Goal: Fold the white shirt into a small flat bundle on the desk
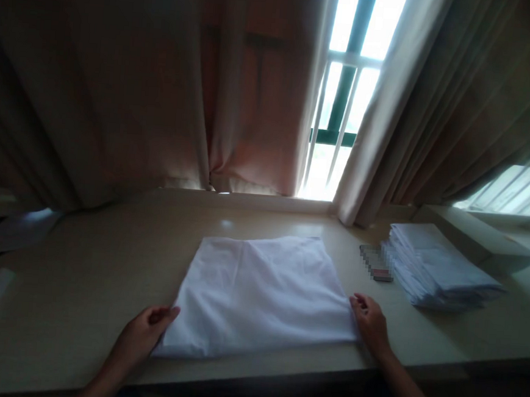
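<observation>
A white cloth [257, 296], folded into a rough rectangle with soft wrinkles, lies flat on the pale table [89, 270] in front of me. My left hand [147, 324] pinches its left edge close to the near corner, thumb and fingers together. On the opposite side, my right hand [369, 320] has its fingers curled closed on the right edge of the same cloth. The undersides of both hands and the cloth's lower layers are hidden.
A stack of folded white cloths [443, 267] stands at the right, beside a pixelated small flat object [376, 265]. Behind it sits a long box-like ledge [486, 237]. Papers [14, 231] lie at the far left. Curtains [263, 100] hang along the back before a barred window [341, 94].
</observation>
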A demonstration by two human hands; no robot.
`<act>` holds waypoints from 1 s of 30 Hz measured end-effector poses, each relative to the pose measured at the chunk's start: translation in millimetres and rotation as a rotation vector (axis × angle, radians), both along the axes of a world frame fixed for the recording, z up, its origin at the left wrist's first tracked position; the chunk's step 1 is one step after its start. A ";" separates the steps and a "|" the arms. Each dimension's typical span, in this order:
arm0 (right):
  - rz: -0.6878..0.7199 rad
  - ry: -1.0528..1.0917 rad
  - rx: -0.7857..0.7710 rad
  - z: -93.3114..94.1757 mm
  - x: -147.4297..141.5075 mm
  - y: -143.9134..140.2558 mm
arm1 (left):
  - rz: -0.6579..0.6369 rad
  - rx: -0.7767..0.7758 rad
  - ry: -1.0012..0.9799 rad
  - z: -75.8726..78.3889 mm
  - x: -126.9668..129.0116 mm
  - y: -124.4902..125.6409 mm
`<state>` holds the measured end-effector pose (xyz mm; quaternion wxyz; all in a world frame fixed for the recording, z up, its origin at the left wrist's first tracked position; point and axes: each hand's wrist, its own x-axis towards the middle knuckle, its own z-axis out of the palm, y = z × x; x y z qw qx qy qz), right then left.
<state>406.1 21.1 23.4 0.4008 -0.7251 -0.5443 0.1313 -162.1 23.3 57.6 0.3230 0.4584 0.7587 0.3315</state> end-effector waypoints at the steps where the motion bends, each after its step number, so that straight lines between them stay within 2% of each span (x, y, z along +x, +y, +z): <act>1: -0.004 -0.040 0.001 -1.8 6.2 -9.4 | -0.026 -0.031 0.059 -3.5 -2.8 -14.8; 3: 0.013 -0.076 -0.026 -5.3 15.8 -28.6 | -0.074 -0.042 0.151 -10.6 -7.2 -38.2; 5: 0.051 -0.075 -0.076 -7.4 20.1 -45.3 | -0.084 -0.020 0.197 -16.0 -10.1 -50.9; 10: 0.125 -0.113 -0.120 -8.6 17.2 -67.1 | -0.082 -0.071 0.212 -19.7 -12.0 -52.2; 15: 0.120 -0.021 -0.170 -12.8 22.2 -66.5 | -0.103 -0.068 0.267 -17.9 -7.0 -53.8; 22: 0.162 0.020 -0.205 -12.4 25.7 -64.7 | -0.188 -0.040 0.179 -12.5 -13.4 -60.4; 26: 0.109 -0.007 -0.218 -7.2 23.4 -65.2 | -0.129 -0.059 0.263 -15.7 -18.3 -60.4; 30: 0.053 -0.076 -0.198 -7.3 20.8 -64.1 | -0.073 -0.007 0.388 -22.5 -18.0 -57.8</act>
